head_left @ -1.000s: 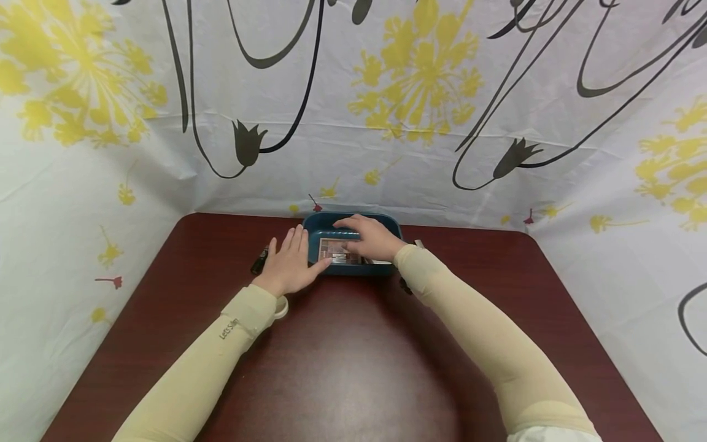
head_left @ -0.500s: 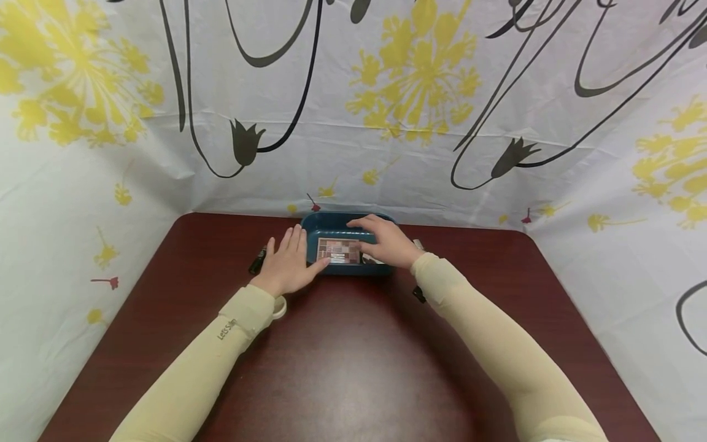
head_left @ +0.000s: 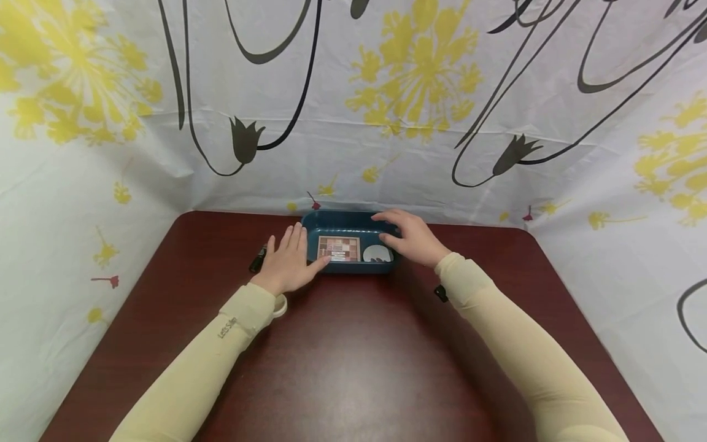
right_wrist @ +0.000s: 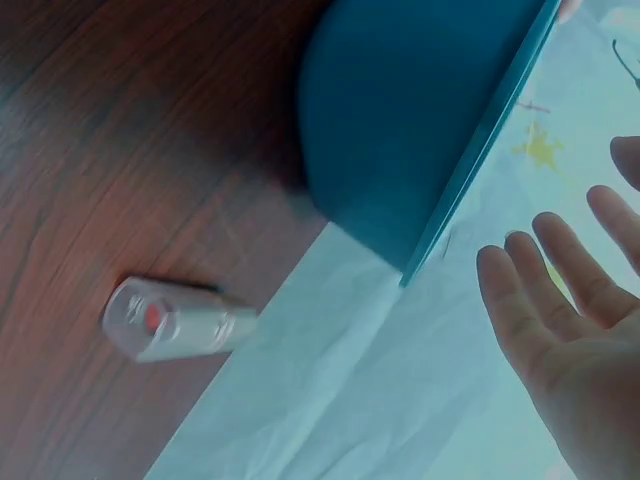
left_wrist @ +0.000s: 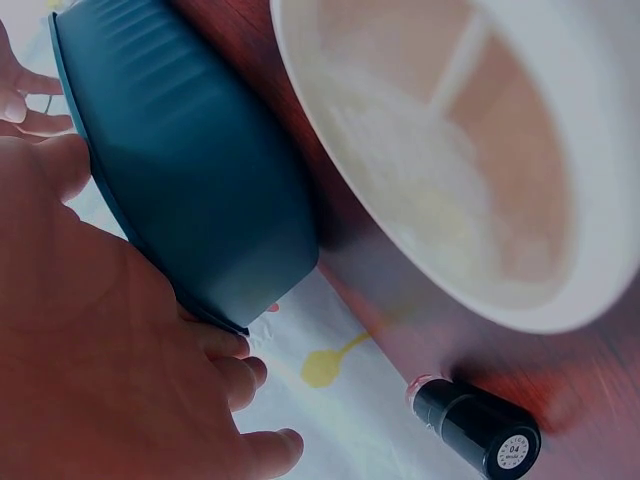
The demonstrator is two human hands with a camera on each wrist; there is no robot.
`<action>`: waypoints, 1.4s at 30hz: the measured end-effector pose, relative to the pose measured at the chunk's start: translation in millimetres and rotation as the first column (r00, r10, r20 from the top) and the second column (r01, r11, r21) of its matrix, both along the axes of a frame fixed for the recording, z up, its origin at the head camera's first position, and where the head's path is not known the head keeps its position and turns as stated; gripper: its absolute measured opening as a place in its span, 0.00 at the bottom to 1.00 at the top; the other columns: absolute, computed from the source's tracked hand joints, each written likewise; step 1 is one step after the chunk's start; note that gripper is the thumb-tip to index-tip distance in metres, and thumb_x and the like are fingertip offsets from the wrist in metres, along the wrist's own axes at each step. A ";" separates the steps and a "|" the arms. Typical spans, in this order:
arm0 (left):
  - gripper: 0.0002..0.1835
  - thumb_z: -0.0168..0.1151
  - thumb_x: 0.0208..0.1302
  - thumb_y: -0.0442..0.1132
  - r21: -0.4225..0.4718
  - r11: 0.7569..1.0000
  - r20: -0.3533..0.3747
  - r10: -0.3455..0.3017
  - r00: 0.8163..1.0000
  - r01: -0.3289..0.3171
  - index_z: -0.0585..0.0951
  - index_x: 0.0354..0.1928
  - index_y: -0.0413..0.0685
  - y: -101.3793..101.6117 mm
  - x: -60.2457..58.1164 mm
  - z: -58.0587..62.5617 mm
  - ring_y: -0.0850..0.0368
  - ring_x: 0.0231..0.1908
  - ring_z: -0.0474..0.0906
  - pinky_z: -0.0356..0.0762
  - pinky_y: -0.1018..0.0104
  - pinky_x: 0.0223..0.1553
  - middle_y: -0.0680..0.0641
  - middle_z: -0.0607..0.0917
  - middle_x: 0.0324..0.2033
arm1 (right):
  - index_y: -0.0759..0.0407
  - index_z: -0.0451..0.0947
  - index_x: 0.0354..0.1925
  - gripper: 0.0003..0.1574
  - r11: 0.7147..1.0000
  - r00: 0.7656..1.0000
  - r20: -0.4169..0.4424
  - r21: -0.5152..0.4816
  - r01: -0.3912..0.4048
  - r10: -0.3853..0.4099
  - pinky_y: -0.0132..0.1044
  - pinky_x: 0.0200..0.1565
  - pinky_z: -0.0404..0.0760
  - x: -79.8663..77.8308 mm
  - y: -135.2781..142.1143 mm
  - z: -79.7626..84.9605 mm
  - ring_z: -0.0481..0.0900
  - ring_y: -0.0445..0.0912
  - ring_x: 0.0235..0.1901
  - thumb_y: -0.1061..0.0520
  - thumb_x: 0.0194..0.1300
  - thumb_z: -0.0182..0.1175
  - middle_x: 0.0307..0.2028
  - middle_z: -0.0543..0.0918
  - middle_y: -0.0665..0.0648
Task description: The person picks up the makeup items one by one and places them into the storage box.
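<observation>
A teal plastic tub (head_left: 347, 268) stands at the table's far edge. In it lie an eyeshadow palette (head_left: 339, 248) on the left and a pale, rounded, flat piece (head_left: 377, 253) with dark marks on the right. My left hand (head_left: 284, 261) rests on the tub's left rim, fingers straight and thumb along the near side. Over the tub's right end hovers my right hand (head_left: 411, 238), fingers loosely bent. The right wrist view shows that hand's fingers (right_wrist: 565, 270) apart from the rim, holding nothing.
A black cosmetic tube (left_wrist: 480, 425) marked 04 is on the table left of the tub. To the right stands a clear-capped lipstick (right_wrist: 180, 320), hidden behind my hand in the head view. A patterned cloth (head_left: 309, 123) hangs behind the table (head_left: 353, 368).
My right hand has moved right, from over the palette to the tub's right end, uncovering the palette and the pale piece. My left hand has stayed on the rim.
</observation>
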State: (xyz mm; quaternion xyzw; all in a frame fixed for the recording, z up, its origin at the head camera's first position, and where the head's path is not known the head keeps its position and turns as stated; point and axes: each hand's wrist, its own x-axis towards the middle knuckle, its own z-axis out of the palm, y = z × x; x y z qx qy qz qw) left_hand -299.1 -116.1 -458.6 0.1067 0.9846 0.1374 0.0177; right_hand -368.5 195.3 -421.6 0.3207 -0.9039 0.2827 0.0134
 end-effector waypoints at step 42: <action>0.54 0.41 0.70 0.73 0.000 1.000 0.005 -0.004 1.000 0.004 0.46 0.79 0.35 0.5 -0.7 0.4 0.40 0.78 0.39 0.30 0.33 0.70 0.36 0.44 0.79 | 0.59 0.80 0.59 0.26 0.911 0.924 -0.006 0.164 0.378 -0.382 0.55 0.38 0.80 -22.6 75.0 -38.8 0.82 0.57 0.41 0.49 0.68 0.64 0.46 0.84 0.64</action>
